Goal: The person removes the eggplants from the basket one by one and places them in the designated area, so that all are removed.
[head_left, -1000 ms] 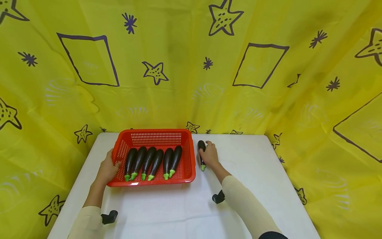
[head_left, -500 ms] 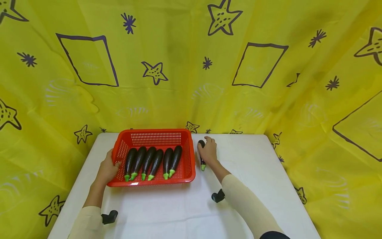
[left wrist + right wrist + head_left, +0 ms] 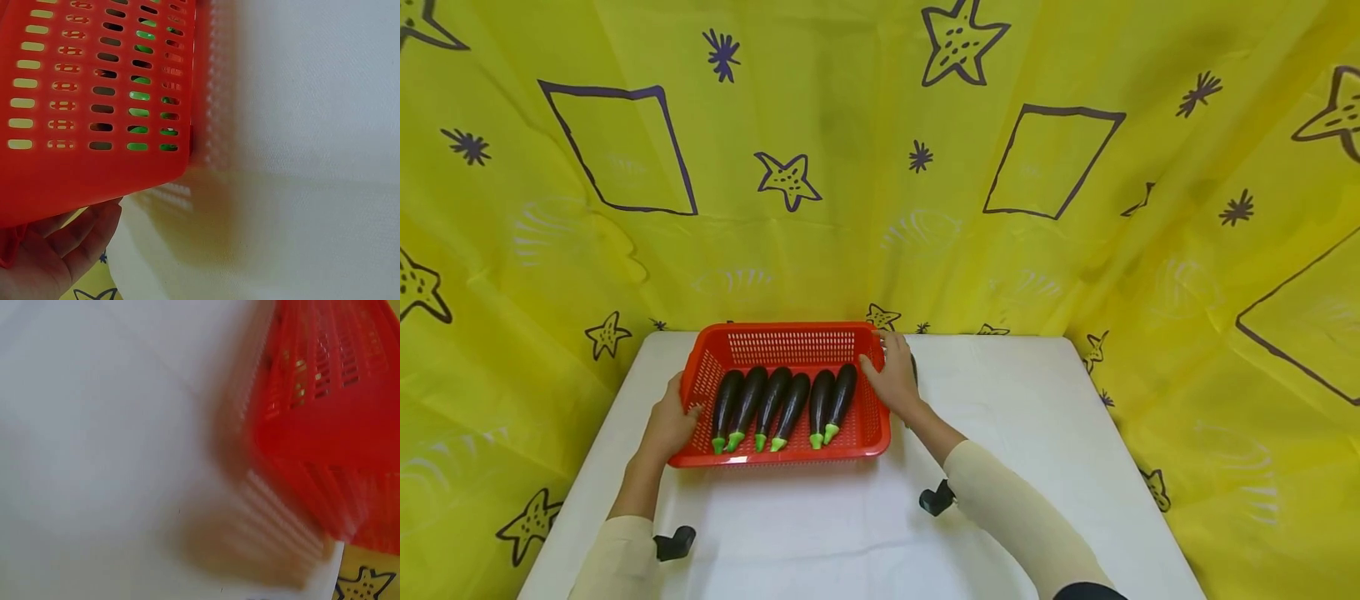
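In the head view a red plastic basket (image 3: 778, 454) stands at the back of the white table, with several dark eggplants (image 3: 792, 408) side by side in it, green stem ends toward me. My left hand (image 3: 668, 425) grips the basket's left side, thumb over the rim; the left wrist view has its fingers (image 3: 94, 234) curled below the perforated wall. Thumb and fingers spread, my right hand (image 3: 891, 375) is at the right rim; whether it touches is unclear. Another eggplant (image 3: 914, 367) on the table lies mostly hidden behind it. The right wrist view is blurred and shows the basket (image 3: 337, 431), no hand.
The white table (image 3: 1000, 400) extends right of the basket and in front of it. A yellow curtain (image 3: 865, 250) with stars and squares hangs along the back and both sides. A small black mount sits at each wrist.
My right hand has left the eggplant on the table and moved left to the basket's right rim. The left hand and the basket have stayed in place.
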`<state>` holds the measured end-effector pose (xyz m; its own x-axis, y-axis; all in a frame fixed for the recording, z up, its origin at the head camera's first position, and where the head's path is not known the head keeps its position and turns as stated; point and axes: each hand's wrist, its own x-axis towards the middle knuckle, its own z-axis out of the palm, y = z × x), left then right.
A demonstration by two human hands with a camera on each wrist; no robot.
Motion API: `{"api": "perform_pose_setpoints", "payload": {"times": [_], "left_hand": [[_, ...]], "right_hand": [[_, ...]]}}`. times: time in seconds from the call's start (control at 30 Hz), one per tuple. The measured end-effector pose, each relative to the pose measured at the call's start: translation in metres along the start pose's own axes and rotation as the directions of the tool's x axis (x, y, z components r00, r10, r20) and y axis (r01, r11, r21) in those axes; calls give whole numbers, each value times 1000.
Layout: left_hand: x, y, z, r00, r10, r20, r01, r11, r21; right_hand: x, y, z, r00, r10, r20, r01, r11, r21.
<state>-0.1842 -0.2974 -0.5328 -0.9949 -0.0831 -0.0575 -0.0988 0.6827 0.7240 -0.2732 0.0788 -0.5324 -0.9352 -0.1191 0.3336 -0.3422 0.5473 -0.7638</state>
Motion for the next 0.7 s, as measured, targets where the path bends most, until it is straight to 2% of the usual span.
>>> {"api": "perform_pose_setpoints", "payload": {"times": [0.2,0.3,0.37,0.5,0.57,0.63,0.7], "left_hand": [[0,1,0,1000,-15,7,15,1000,-3],[1,2,1,1000,-18,9,18,1000,1],[1,2,1,1000,-17,12,17,1000,-1],[1,2,1,1000,-11,9,11,1000,0],[0,1,0,1000,-8,5,8,1000,3],[-1,1,-1,1000,-3,0,3,1000,6],[-2,2,-2,1000,7,-5,-7,1000,10]], "right_hand": [[-2,-11,12,988,-138,69,145,985,-94],[-1,-12,16,976,-174,131,197,960,-199],[0,-13,17,966,-175,188,224,933,-283],[5,-15,20,939,-157,306,283,861,-424],[8,-17,22,918,-127,376,313,815,-487],[10,-19,24,892,-92,442,350,759,-548],[11,-22,27,863,-54,502,397,687,-609]]}}
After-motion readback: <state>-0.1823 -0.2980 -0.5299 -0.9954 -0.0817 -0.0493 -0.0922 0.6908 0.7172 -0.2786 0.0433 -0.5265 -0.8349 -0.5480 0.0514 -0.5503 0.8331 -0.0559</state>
